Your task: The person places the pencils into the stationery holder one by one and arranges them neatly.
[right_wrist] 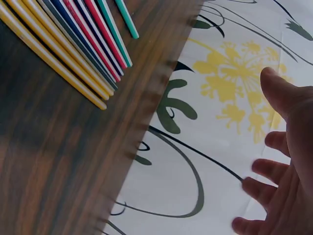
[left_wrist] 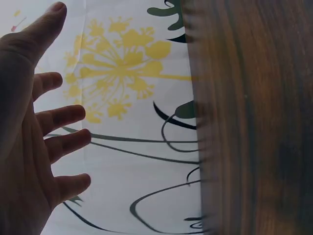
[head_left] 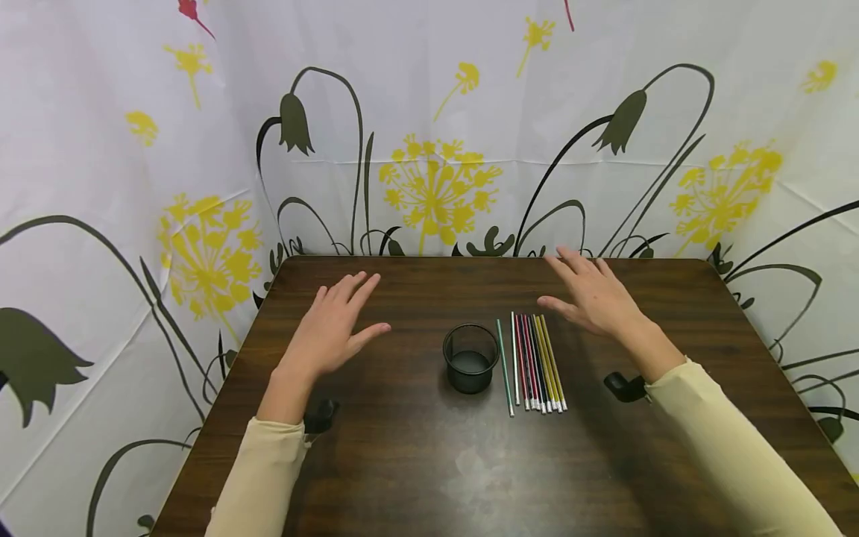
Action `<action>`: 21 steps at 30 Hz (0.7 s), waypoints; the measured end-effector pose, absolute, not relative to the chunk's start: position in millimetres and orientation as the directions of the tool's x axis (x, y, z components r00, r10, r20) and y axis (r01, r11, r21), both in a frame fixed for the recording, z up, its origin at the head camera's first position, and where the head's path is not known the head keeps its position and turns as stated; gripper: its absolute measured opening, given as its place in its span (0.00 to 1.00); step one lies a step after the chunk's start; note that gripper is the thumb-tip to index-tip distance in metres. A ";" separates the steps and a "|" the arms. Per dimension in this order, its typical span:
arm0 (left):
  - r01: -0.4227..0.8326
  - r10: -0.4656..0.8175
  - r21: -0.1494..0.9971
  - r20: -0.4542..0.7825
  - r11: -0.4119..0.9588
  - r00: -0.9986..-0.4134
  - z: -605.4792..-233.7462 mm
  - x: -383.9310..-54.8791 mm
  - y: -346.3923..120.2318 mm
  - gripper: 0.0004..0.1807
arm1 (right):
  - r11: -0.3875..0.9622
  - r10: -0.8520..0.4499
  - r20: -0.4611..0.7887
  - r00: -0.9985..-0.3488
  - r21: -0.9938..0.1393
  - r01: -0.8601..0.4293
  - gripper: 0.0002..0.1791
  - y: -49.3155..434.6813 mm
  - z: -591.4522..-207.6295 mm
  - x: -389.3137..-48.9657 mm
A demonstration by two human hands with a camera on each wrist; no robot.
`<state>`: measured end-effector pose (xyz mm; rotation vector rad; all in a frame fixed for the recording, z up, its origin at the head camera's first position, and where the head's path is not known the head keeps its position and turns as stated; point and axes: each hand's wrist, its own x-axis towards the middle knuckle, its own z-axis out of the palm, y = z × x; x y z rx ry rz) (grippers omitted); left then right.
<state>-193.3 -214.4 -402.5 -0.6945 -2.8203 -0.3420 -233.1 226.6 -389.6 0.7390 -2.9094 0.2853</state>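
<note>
A black mesh pencil cup (head_left: 470,358) stands upright near the middle of the table, with no pencils in it. Right beside it lies a single green pencil (head_left: 505,369). A row of several pencils (head_left: 539,362) in red, dark, yellow and other colours lies side by side, eraser ends toward me. Held above the table left of the cup, my left hand (head_left: 329,328) has its fingers spread and holds nothing. My right hand (head_left: 593,294) hovers beyond the pencils to the right, fingers extended, also holding nothing. In the right wrist view the pencils (right_wrist: 73,44) fan across the upper left.
The dark wooden table (head_left: 403,462) reaches back to a white curtain (head_left: 416,97) printed with yellow and green flowers. Black wrist mounts (head_left: 624,386) show below both wrists.
</note>
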 end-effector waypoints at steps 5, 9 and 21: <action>0.511 0.452 0.288 0.249 0.810 -0.857 -414.9 -192.1 -207.6 0.45 | 0.881 -0.417 0.117 -0.901 -0.194 -0.432 0.35 226.9 -398.3 -230.0; 0.505 0.457 0.408 0.217 0.760 -0.863 -430.7 -191.1 -197.6 0.45 | 0.887 -0.359 0.056 -0.932 -0.291 -0.359 0.26 229.1 -415.0 -228.7; 0.475 0.516 0.654 0.147 0.589 -0.844 -482.1 -186.7 -148.3 0.44 | 0.766 -0.190 -0.199 -0.961 -0.643 -0.018 0.12 236.3 -474.5 -223.1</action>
